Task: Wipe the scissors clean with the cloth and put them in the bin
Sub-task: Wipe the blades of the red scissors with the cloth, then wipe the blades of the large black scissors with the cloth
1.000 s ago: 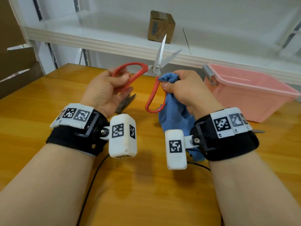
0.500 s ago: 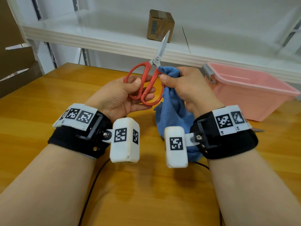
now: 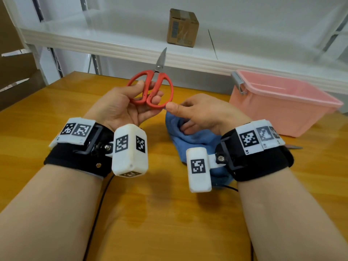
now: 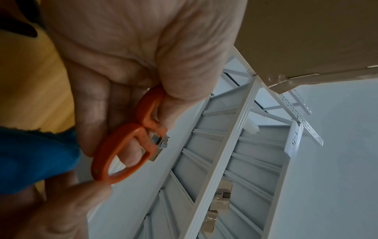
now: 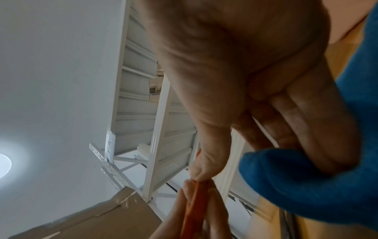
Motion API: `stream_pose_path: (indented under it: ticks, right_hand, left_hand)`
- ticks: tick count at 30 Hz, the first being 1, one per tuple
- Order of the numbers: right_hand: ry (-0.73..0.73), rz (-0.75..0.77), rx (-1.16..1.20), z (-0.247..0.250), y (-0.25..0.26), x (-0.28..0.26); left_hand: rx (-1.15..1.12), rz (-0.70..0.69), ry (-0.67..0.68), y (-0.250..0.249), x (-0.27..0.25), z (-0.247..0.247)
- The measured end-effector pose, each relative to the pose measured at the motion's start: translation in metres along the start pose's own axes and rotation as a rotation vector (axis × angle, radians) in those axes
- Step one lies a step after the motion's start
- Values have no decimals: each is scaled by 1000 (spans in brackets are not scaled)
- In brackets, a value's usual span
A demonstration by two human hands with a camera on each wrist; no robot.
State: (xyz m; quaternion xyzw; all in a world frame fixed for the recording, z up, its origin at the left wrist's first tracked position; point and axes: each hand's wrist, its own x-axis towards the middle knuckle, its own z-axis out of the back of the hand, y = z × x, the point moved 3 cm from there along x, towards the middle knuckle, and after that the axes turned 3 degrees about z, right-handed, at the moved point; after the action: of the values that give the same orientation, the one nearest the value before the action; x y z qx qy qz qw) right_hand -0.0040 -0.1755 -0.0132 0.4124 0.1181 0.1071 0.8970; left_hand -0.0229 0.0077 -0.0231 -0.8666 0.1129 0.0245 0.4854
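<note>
Red-handled scissors [image 3: 160,81] stand upright over the table, blades closed and pointing up. My left hand [image 3: 128,104] grips them by the handles, with thumb and fingers round the loops [image 4: 122,155]. My right hand [image 3: 199,112] holds the blue cloth [image 3: 190,140] bunched in its curled fingers, low by the table. Its thumb tip touches the bottom of the right handle loop [image 5: 194,210]. The cloth [image 5: 306,177] is off the blades. The pink bin [image 3: 273,113] stands open on the table to the right, beyond my right hand.
A white shelf [image 3: 113,48] runs along behind the wooden table [image 3: 169,213], with a small cardboard box [image 3: 182,28] on it. A thin metal tip [image 3: 293,147] shows on the table by my right wrist. Black cables trail toward me.
The scissor blades have gone from open to closed. My left hand turned them upright, and my right hand with the cloth dropped from the blades to below the handles.
</note>
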Motion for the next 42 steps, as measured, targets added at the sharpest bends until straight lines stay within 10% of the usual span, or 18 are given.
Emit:
stream_pose_path:
  ticks: [16, 21, 42]
  right_hand:
    - [-376, 197, 397, 27, 26, -12]
    - [-689, 166, 512, 84, 18, -39]
    - [-833, -518, 572, 99, -120, -98]
  left_hand:
    - [265, -6, 260, 6, -10, -17]
    - [144, 10, 295, 4, -8, -17]
    - [271, 39, 291, 25, -7, -38]
